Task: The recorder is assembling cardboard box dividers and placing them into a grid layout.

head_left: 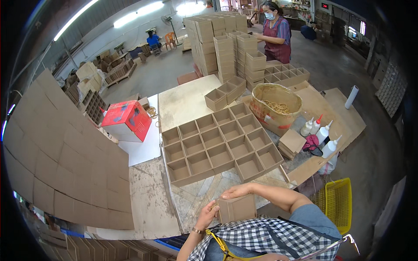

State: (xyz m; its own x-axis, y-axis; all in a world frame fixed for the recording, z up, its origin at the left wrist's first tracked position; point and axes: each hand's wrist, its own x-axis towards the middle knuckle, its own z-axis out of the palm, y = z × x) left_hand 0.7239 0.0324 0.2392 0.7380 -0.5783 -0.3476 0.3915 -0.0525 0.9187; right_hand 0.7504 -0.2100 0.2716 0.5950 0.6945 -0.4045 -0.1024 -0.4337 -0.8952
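Note:
A brown cardboard box (238, 209) is close to my body at the table's near edge. My right hand (236, 191) lies along its far edge and steadies it. At its left corner the fingers of my left hand (209, 213) are closed in a pinch. A thin tan strand, which looks like a rubber band, shows by those fingertips, but it is too small to be sure. Just beyond my hands several open square cardboard boxes (209, 157) stand side by side in a block, with one corner place vacant at the near side.
A wide bucket (276, 108) of rubber bands stands behind the block. White glue bottles (329, 147) and cardboard squares (291, 142) sit at right. A red carton (127, 120) is at left, beside stacked cardboard (65, 161). Box towers (224, 56) and a masked person (276, 37) are beyond.

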